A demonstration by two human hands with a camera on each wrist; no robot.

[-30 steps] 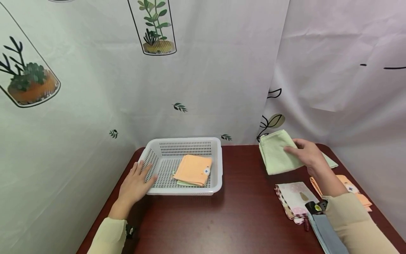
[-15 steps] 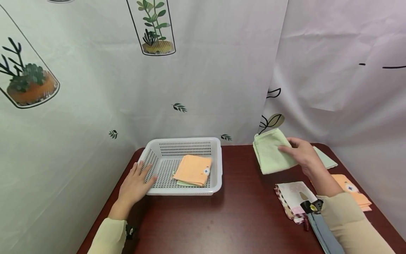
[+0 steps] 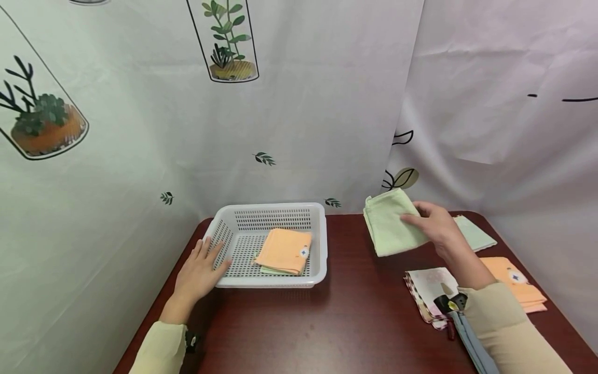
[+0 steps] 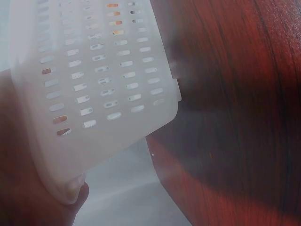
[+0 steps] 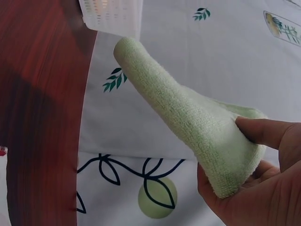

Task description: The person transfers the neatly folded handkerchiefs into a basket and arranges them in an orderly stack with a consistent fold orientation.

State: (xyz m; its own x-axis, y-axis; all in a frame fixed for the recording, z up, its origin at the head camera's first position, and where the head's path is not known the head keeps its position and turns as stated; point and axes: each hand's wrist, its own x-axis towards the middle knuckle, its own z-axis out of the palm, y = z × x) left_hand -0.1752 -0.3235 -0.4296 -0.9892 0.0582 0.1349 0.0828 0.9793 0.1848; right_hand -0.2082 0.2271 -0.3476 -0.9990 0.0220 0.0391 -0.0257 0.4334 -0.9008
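Observation:
My right hand [image 3: 434,226] pinches a folded light green towel [image 3: 391,223] between thumb and fingers, held in the air above the back right of the table. In the right wrist view the towel [image 5: 188,117] is seen edge-on, its thick fold pointing toward the basket. My left hand [image 3: 198,270] rests with spread fingers on the left rim of a white plastic basket [image 3: 268,281]. A folded orange towel [image 3: 284,250] lies in the basket on top of a green one [image 3: 275,270]. The left wrist view shows the basket's slotted wall [image 4: 103,94] up close.
On the right side of the table [image 3: 299,327] lie another pale green towel [image 3: 475,234], orange folded towels [image 3: 509,278], a patterned stack [image 3: 430,291] and a grey-blue cloth [image 3: 472,337], partly under my right forearm. A printed curtain [image 3: 299,104] hangs behind the table.
My right hand has moved left with the green towel, a little closer to the basket. More of the pale green and orange towels shows behind it. The left hand has stayed put.

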